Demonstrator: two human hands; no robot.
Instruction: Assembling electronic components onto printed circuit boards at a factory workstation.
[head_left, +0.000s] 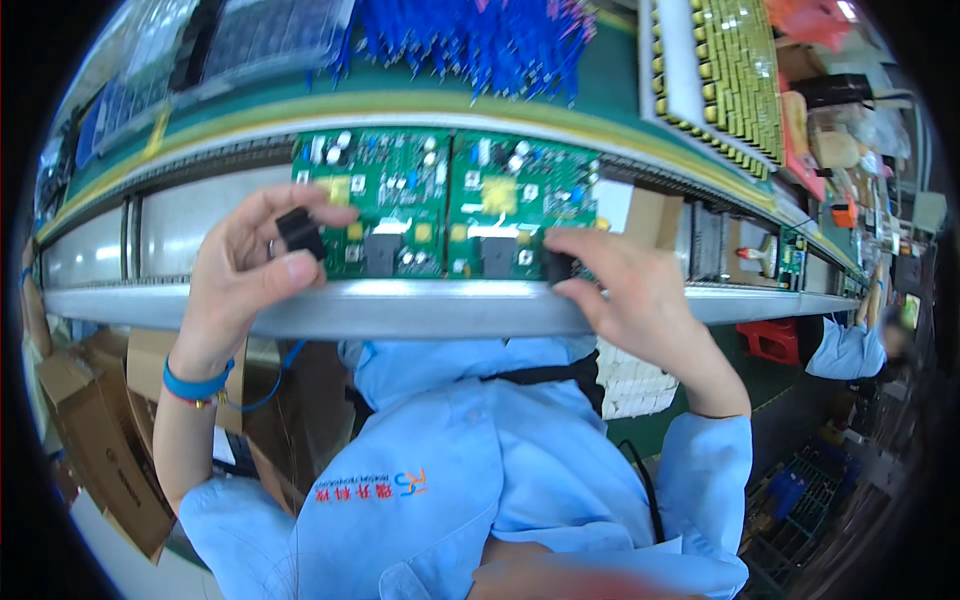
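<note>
As the head view shows, left board (383, 203) and right board (530, 210) lie side by side at the silver rail (430, 308). Our left hand (243, 255) half-curled, black block (300, 234) held at left board's outer edge; right hand (635, 287) pinching a black part (558, 268) at right board's near corner, seating unclear. We'd best keep both square and clear of neighbouring components (496, 257).
</note>
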